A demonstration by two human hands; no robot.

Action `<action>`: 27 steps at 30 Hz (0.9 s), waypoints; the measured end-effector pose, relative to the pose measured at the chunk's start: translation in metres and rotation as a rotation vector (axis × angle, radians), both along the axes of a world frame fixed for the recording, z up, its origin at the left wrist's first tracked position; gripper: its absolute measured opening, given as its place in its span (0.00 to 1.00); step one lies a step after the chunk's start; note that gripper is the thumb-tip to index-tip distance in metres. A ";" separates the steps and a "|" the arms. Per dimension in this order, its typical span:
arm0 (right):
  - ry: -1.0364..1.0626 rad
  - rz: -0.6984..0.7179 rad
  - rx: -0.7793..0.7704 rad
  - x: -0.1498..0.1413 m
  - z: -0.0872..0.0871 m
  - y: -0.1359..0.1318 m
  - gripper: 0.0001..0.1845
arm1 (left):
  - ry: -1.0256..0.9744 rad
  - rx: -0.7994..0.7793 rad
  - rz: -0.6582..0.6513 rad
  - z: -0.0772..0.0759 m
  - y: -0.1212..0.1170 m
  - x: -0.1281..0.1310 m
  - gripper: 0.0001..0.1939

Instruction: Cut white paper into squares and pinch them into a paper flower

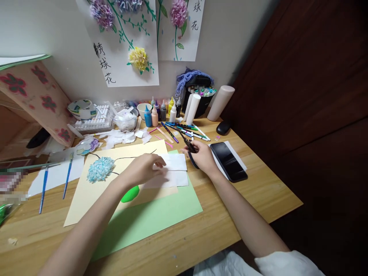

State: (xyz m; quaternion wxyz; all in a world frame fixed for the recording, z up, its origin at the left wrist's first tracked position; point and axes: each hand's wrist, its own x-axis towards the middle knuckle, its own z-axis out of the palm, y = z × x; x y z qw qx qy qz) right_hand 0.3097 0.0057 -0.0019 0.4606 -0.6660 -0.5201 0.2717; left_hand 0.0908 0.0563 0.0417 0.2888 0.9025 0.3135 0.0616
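my right hand (202, 155) is closed round the dark scissors (190, 147), their blades pointing to the far left, just left of the black phone (229, 161). my left hand (148, 167) is loosely curled above the white paper pieces (174, 163); i can't tell whether its fingers touch them. those pieces lie one nearer, one farther, over the right part of the cream sheet (77, 201) and the green sheet (152, 220). the fluffy blue flower (100, 169) is on the cream sheet's left part, and a bright green shape (130, 194) sits near my left wrist.
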 end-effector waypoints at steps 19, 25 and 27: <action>-0.613 -0.043 0.100 0.006 0.010 -0.010 0.14 | 0.327 0.650 -0.103 -0.014 -0.028 0.015 0.12; -0.554 0.674 0.155 -0.011 0.017 -0.043 0.16 | 0.336 0.665 -0.173 -0.028 -0.055 0.005 0.09; -0.628 0.658 0.181 -0.015 0.006 -0.048 0.11 | 0.303 0.685 -0.163 -0.037 -0.057 0.002 0.07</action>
